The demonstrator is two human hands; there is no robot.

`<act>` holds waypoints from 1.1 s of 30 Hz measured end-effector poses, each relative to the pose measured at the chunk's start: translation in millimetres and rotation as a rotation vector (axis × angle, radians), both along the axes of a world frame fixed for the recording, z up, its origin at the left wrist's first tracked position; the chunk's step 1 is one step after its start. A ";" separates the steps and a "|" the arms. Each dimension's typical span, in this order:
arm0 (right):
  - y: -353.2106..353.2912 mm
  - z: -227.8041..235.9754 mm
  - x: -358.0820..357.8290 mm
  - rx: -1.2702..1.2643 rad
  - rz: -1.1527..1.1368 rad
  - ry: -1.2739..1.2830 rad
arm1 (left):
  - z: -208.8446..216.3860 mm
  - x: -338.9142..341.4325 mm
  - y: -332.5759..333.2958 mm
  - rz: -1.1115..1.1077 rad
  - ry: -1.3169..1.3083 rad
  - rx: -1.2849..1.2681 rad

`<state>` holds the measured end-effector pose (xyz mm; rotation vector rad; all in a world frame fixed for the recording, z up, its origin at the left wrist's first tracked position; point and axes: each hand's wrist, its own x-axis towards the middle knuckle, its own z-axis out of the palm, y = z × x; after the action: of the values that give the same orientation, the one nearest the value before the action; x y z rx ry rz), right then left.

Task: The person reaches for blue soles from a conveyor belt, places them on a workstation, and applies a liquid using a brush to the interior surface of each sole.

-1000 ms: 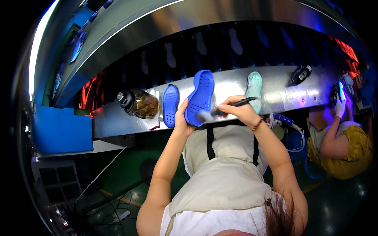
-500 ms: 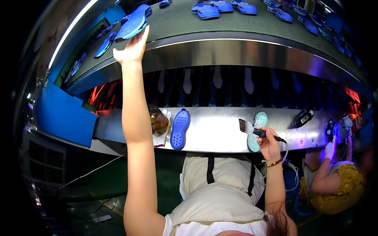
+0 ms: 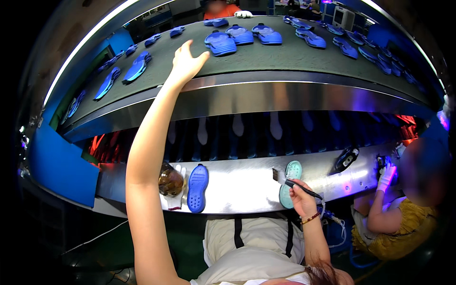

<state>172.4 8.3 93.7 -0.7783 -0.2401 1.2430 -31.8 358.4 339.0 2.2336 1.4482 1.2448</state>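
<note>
Right hand: my nearest one, low over the bench, wrist raised, fingers closed around a brush.
Brush: dark handle slanting down to the right, bristle end to the left, across the middle of the mint sole; I can't tell if they touch.
Bench, left: single blue sole lying lengthwise; brown-filled jar and a white cloth item beside it.
Bench, right: small black object; past it a co-worker's gloved hand.
In the way: my left forearm crosses the bench's left end and hides part of the jar.
Recess: dark, pale sole shapes inside, under the metal belt edge.
Left hand: arm stretched forward, hand over the green belt, released, fingers spread, nothing in it.
Belt: blue sole piece left of that hand; cluster of three just beyond its fingertips.
Far edge: person in orange, white glove.
Change: half a second ago I had that blue sole piece on my left palm; now it's down on the belt. Brush grip unchanged.
</note>
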 end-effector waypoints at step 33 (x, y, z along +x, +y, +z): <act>-8.3 -3.1 15.0 -0.006 -0.116 -0.019 | -175.5 -60.2 -188.9 -1.325 -1.451 -1.066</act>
<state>187.4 0.0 90.6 -0.7987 -0.2036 1.1275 -91.9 169.5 163.5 0.6311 -0.1393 0.7537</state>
